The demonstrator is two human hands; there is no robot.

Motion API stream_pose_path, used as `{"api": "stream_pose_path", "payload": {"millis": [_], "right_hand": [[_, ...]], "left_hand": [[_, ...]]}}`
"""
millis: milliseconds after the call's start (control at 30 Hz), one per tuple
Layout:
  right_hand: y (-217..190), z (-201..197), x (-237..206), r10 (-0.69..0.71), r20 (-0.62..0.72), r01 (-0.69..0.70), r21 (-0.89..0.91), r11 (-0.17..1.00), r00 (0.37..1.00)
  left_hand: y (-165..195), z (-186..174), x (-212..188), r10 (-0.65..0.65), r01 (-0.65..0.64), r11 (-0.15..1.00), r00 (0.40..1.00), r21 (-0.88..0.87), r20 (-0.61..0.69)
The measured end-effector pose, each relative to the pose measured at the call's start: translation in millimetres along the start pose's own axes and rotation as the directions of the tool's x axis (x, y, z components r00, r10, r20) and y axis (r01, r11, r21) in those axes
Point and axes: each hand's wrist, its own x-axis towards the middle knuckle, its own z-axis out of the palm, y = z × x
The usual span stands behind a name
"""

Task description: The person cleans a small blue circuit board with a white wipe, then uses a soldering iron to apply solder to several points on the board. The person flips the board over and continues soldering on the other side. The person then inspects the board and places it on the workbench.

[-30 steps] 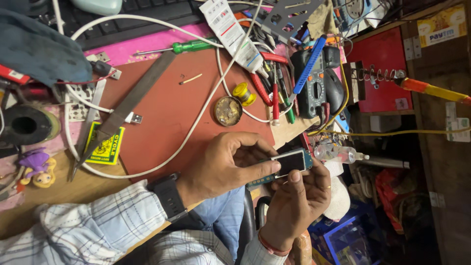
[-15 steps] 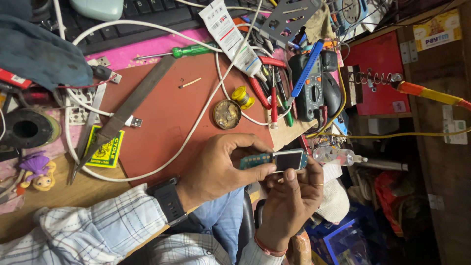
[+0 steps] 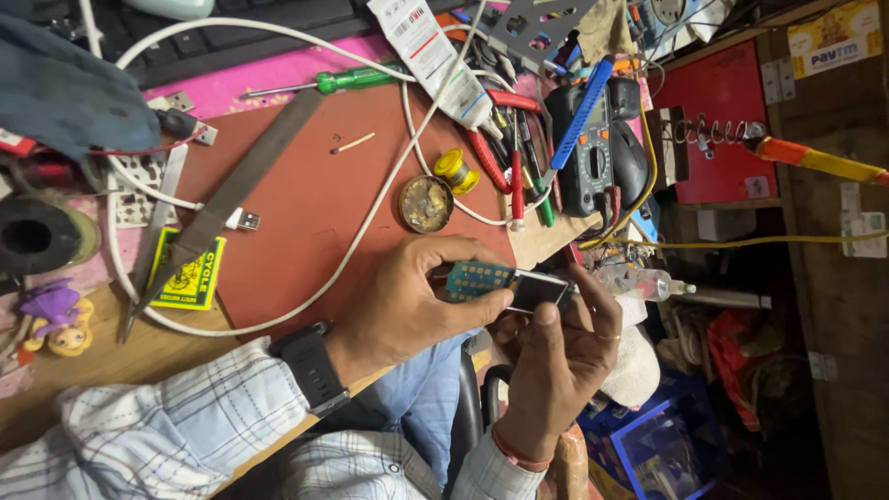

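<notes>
Teal and dotted, the keypad (image 3: 479, 278) of a small phone (image 3: 523, 289) sits between your two hands, just off the near edge of the red mat (image 3: 306, 208). Your left hand (image 3: 407, 306) comes in from the mat side, its fingers (image 3: 482, 301) closed on the keypad end, thumb underneath. Your right hand (image 3: 560, 356) cups the phone from below, fingers curled round the dark screen end and thumb pressed on its face. A black watch (image 3: 310, 366) rides your left wrist, above a checked sleeve.

On the mat, a white cable (image 3: 370, 213) loops across the middle, and a round tin (image 3: 426, 204) lies near the mat's far right corner with a yellow solder spool (image 3: 454, 169) just beside it. A green screwdriver (image 3: 347, 81) lies along the mat's far edge. A multimeter (image 3: 593, 157) rests beyond the mat's right side, among red-handled pliers (image 3: 495, 157). A yellow sticker (image 3: 188, 276) lies at the mat's left edge on the surface.
</notes>
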Motion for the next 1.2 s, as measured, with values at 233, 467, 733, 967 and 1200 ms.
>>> {"api": "stream_pose_path", "payload": {"millis": [233, 467, 733, 967, 1200], "right_hand": [[7.0, -0.3, -0.2, 0.024, -0.014, -0.023, 0.085, 0.996, 1.000], [5.9, -1.9, 2.3, 0.046, -0.016, -0.044, 0.113, 0.993, 0.999], [8.9, -0.3, -1.0, 0.082, -0.062, -0.068, 0.208, 0.976, 0.995], [12.2, 6.0, -6.1, 0.053, -0.097, -0.029, 0.236, 0.971, 0.994], [13.4, 6.5, -5.2, 0.047, -0.106, -0.020, 0.242, 0.970, 0.993]], "left_hand": [[2.8, -2.5, 1.1, -0.058, 0.058, 0.998, 0.998, 0.012, -0.028], [6.4, -2.1, 1.9, 0.034, -0.034, 0.999, 0.999, 0.034, -0.023], [11.4, -1.2, -1.7, -0.008, 0.008, 0.998, 1.000, -0.057, 0.000], [20.7, -3.8, -8.4, -0.147, 0.154, 0.958, 0.988, -0.243, 0.046], [23.1, -4.2, -8.6, -0.151, 0.163, 0.939, 0.986, -0.303, 0.063]]}}
